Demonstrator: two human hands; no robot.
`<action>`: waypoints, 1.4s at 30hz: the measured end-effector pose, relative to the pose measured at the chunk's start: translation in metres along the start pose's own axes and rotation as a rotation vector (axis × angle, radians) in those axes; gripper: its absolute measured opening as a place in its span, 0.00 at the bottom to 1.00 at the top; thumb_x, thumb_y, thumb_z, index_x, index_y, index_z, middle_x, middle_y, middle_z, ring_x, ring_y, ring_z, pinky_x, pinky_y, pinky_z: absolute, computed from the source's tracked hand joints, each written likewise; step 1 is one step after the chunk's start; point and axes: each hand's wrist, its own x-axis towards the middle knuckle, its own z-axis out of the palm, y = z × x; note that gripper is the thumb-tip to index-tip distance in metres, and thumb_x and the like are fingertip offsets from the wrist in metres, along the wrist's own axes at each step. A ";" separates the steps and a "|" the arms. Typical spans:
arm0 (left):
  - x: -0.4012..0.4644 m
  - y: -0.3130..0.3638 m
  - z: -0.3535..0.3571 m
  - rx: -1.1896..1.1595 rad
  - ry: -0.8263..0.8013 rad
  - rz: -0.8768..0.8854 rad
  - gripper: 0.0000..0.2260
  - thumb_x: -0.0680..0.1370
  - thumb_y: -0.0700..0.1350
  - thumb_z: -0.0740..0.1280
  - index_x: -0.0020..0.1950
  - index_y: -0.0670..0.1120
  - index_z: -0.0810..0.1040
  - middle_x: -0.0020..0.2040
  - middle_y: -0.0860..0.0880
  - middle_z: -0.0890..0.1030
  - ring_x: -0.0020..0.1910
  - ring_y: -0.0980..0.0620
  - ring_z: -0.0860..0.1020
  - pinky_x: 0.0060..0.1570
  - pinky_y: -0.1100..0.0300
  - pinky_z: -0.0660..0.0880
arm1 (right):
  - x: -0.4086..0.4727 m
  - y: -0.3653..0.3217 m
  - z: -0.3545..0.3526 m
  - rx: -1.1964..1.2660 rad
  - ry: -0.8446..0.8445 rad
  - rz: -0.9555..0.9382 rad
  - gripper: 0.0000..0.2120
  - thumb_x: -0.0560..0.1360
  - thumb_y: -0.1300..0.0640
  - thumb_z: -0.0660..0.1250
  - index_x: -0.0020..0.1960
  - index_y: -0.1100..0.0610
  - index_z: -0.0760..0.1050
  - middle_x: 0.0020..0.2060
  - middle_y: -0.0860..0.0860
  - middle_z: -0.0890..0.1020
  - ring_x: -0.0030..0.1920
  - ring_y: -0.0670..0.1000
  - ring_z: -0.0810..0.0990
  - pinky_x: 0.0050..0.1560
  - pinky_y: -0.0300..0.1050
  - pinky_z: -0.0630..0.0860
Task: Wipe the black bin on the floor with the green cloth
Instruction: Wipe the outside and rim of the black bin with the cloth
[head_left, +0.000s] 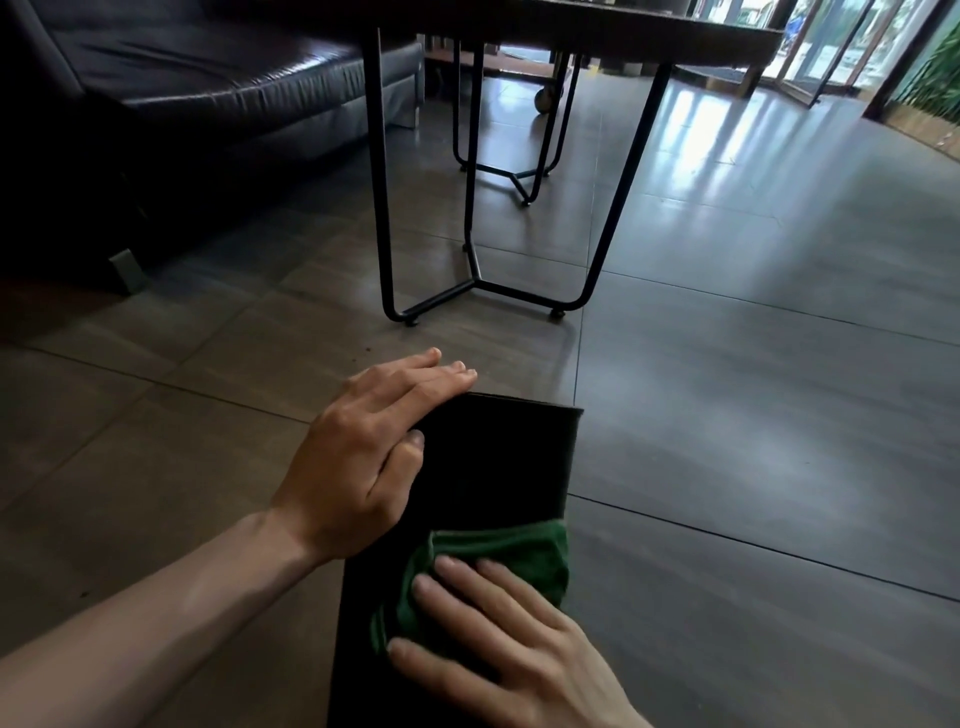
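The black bin (498, 462) lies tipped on the tiled floor, its long side facing up and its far end near the table legs. My left hand (363, 447) holds the bin's far left corner, fingers over the edge and thumb on the upper face. The green cloth (514, 556) is bunched on the bin's upper face. My right hand (509, 644) presses flat on the cloth with straight fingers, covering its near part.
A table with thin black metal legs (384, 208) stands just beyond the bin. A dark leather sofa (182, 93) fills the upper left. Grey floor tiles (753, 415) stretch to the right toward glass doors (831, 47).
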 end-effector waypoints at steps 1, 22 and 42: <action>0.001 0.001 0.001 -0.003 -0.002 0.010 0.26 0.76 0.41 0.57 0.74 0.48 0.76 0.73 0.53 0.78 0.78 0.54 0.69 0.76 0.48 0.67 | 0.000 0.002 -0.003 -0.011 -0.004 -0.009 0.23 0.83 0.50 0.68 0.76 0.43 0.70 0.76 0.52 0.73 0.79 0.54 0.68 0.71 0.52 0.74; 0.000 0.001 0.001 0.048 0.004 -0.039 0.26 0.76 0.43 0.57 0.74 0.47 0.76 0.73 0.53 0.78 0.77 0.55 0.71 0.77 0.50 0.66 | 0.016 0.041 -0.012 0.143 0.320 0.470 0.18 0.83 0.61 0.63 0.71 0.50 0.78 0.72 0.56 0.76 0.76 0.57 0.72 0.68 0.60 0.76; -0.005 -0.006 -0.001 0.106 0.035 -0.047 0.20 0.79 0.44 0.64 0.72 0.50 0.78 0.70 0.55 0.80 0.75 0.56 0.73 0.76 0.55 0.67 | 0.034 0.046 -0.027 0.037 0.295 0.489 0.22 0.77 0.64 0.69 0.68 0.50 0.80 0.63 0.56 0.82 0.61 0.60 0.80 0.53 0.55 0.82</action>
